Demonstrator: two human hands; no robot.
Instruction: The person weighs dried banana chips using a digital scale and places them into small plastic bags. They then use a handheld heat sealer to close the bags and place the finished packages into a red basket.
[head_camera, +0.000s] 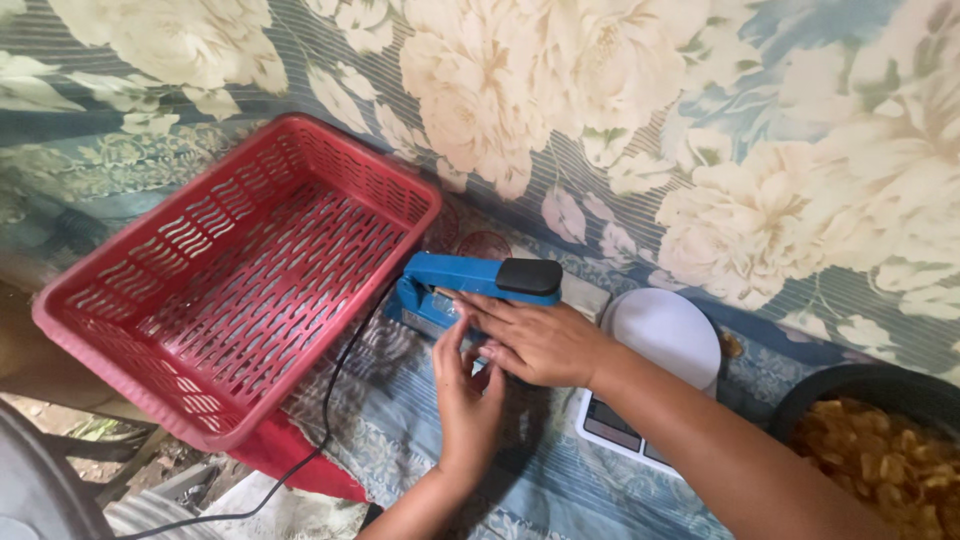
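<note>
A blue heat sealer (470, 278) with a black handle knob sits on the cloth-covered table, its arm raised a little. My right hand (540, 340) lies flat on the sealer's base under the arm, fingers pointing left. Just below it, my left hand (465, 400) has its fingers straight and reaches up to the sealer's front edge, touching my right hand. Whatever lies between the hands and the sealer bar is hidden. A black cord (330, 400) runs from the sealer down over the table's edge.
A red slotted plastic basket (130, 345), empty, stands tilted left of the sealer. A white round-topped kitchen scale (665, 330) sits to the right, behind my right forearm. A dark bowl of yellow-brown chips (880, 455) is at bottom right. Floral cloth hangs behind.
</note>
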